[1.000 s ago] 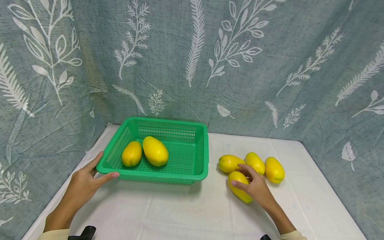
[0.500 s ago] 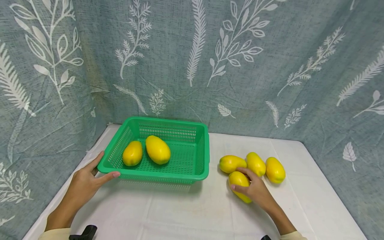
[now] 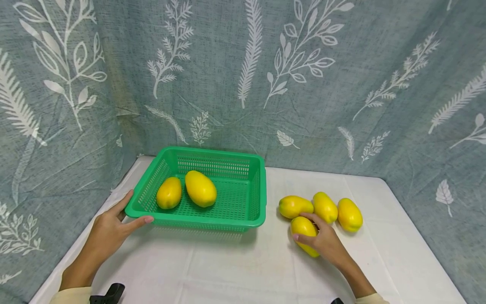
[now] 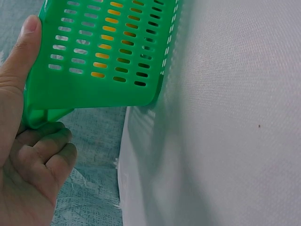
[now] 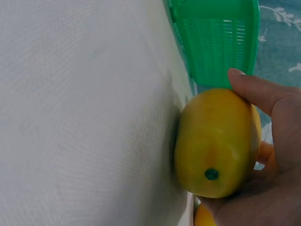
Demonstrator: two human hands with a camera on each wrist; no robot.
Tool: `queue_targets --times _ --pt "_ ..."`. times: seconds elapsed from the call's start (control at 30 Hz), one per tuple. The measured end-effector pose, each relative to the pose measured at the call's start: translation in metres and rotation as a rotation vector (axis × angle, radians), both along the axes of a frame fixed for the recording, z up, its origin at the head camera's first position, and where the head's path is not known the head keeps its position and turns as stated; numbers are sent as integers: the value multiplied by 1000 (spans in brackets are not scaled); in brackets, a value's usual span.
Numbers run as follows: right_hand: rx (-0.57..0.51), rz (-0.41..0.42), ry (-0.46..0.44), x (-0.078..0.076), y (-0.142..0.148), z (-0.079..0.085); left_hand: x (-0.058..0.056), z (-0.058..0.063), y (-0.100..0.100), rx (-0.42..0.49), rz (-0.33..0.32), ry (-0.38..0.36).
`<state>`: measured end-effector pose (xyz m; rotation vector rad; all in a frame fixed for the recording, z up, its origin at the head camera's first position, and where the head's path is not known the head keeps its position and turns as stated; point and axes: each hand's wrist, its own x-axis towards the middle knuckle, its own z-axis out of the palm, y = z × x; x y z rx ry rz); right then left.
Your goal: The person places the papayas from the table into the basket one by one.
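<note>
A green plastic basket (image 3: 212,223) stands at the left of the white table. My left hand (image 3: 110,232) grips its near left corner; in the left wrist view the thumb lies along the rim and the fingers curl beneath it. Inside sit two yellow mangoes, a smaller one (image 3: 168,193) and a larger one (image 3: 201,188). To the right, my right hand (image 3: 322,238) holds another mango (image 3: 303,228) on the table, thumb on one side and fingers on the other. The right wrist view shows that mango's stem end (image 5: 211,173), with the table surface close beside it.
Three more mangoes lie just behind the held one: a left one (image 3: 295,207), a middle one (image 3: 325,207) and a right one (image 3: 349,215). A grey-green leaf-patterned curtain (image 3: 220,84) hangs behind the table (image 3: 228,270) and along both sides.
My right thumb and fingers have settled slightly lower and closer around the mango. My left hand keeps its hold on the basket corner. The head view has shifted a little.
</note>
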<state>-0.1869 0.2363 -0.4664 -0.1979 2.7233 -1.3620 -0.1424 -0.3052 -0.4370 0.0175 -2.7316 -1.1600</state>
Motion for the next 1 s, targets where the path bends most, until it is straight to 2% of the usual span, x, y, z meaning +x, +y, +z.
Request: queue_targets --times 0.33,0.5,0.7,1.0 --pt "-8 14 4 -1 0 1 0 0 0 -10 8 10" --pt "-7 -4 13 -2 0 1 0 1 2 4 1 -8" --pt "-6 -22 16 -2 0 2 -1 1 3 12 -11 3" --pt "-43 -12 31 -3 -7 19 0 2 1 2 -3 12"
